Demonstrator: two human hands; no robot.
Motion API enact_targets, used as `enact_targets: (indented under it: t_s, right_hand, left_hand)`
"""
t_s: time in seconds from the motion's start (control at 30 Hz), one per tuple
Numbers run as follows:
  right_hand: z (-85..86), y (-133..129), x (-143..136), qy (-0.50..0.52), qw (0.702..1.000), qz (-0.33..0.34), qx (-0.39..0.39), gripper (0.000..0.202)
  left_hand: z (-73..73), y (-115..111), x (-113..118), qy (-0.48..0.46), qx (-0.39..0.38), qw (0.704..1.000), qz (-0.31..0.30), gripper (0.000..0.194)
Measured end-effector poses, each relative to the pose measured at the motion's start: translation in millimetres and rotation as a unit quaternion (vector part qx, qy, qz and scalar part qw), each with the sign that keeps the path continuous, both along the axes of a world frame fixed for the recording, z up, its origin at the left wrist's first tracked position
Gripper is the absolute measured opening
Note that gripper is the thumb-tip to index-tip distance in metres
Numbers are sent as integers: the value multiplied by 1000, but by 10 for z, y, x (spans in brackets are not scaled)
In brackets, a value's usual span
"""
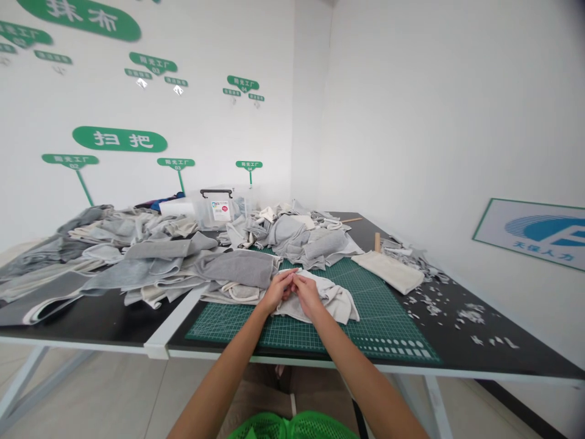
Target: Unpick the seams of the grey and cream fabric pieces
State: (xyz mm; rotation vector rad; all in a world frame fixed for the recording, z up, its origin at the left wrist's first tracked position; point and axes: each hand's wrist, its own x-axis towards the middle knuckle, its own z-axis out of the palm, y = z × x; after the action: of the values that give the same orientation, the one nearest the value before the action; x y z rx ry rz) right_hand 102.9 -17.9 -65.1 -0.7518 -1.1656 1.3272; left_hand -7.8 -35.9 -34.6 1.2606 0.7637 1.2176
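Note:
My left hand (pixel 276 291) and my right hand (pixel 305 290) meet at the fingertips over a crumpled pale grey cloth (pixel 336 299). Both hands are closed, with fingers curled inward and pressed together. Whatever is pinched between them is hidden or too small to make out. The cloth lies on a green cutting mat (pixel 365 305), partly under my hands and wrists. Just left of my left hand, a folded darker grey cloth (pixel 240 268) rests on other light pieces.
Heaped grey cloths (pixel 137 231) cover the table's left side, and another heap (pixel 306 235) lies behind my hands. A clear plastic box (pixel 222 210) stands at the back. To the right are a folded cream cloth (pixel 390 271), a wooden stick (pixel 377 242) and white scraps (pixel 470 314).

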Motion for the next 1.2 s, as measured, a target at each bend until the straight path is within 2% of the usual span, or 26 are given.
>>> enact_targets:
  t_s: [0.33, 0.83, 0.93, 1.1, 1.2]
  right_hand:
    - [0, 0, -13, 1, 1000, -5, 4, 28]
    - [19, -36, -9, -10, 1000, -10, -5, 28]
    - [37, -53, -5, -10, 1000, -8, -13, 29]
    - [64, -55, -3, -8, 1000, -7, -25, 30]
    - [70, -54, -4, -7, 1000, -10, -24, 30]
  left_hand:
    - [4, -7, 3, -3, -6, 1000, 10, 64]
    - [-65, 49, -12, -7, 5, 1000, -14, 65]
    - [-63, 43, -19, -5, 4, 1000, -17, 58]
    - [-77, 58, -25, -2, -7, 1000, -23, 30]
    - [-84, 66, -29, -2, -15, 1000, -24, 25]
